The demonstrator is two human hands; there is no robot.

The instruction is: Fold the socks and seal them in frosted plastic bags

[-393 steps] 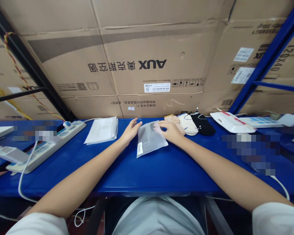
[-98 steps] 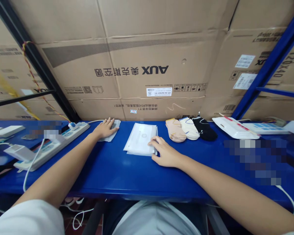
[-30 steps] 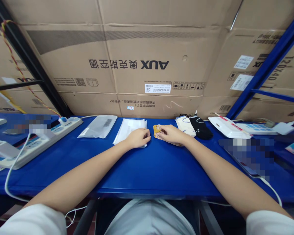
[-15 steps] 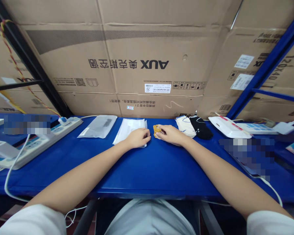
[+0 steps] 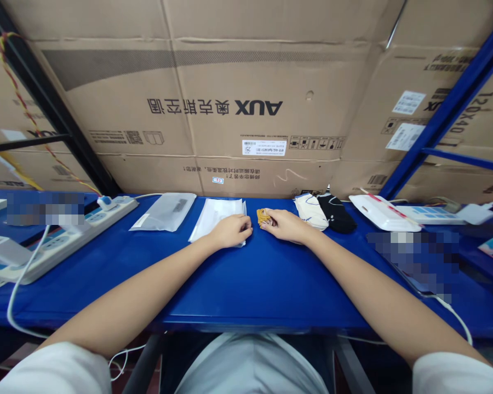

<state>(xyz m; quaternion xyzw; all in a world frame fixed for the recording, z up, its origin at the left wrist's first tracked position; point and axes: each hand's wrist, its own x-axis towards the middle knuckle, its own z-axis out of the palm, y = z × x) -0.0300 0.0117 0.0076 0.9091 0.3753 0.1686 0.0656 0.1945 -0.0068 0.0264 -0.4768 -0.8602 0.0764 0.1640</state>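
Observation:
My right hand (image 5: 287,225) is closed on a folded mustard-yellow sock (image 5: 263,216), whose ribbed end sticks out past the thumb and fingers. The rest of the sock is hidden under the hand. Just left of it, my left hand (image 5: 231,231) rests with curled fingers over the right edge of a stack of white plastic bags (image 5: 217,210). What those fingers hold, if anything, is hidden. Beyond my right wrist lie a cream sock (image 5: 313,210) with blue lines and a black sock (image 5: 337,212). A frosted plastic bag (image 5: 164,212) lies flat farther left.
Power strips (image 5: 59,246) with plugs and cables run along the left of the blue table (image 5: 254,295). On the right are a white tray (image 5: 384,212) with a red-and-white stick across it, another power strip (image 5: 429,215) and a blurred device. A cardboard wall (image 5: 213,71) stands behind.
The yellow sock's visible end looks slightly more bunched in my right hand. My left hand and the bags stay in place.

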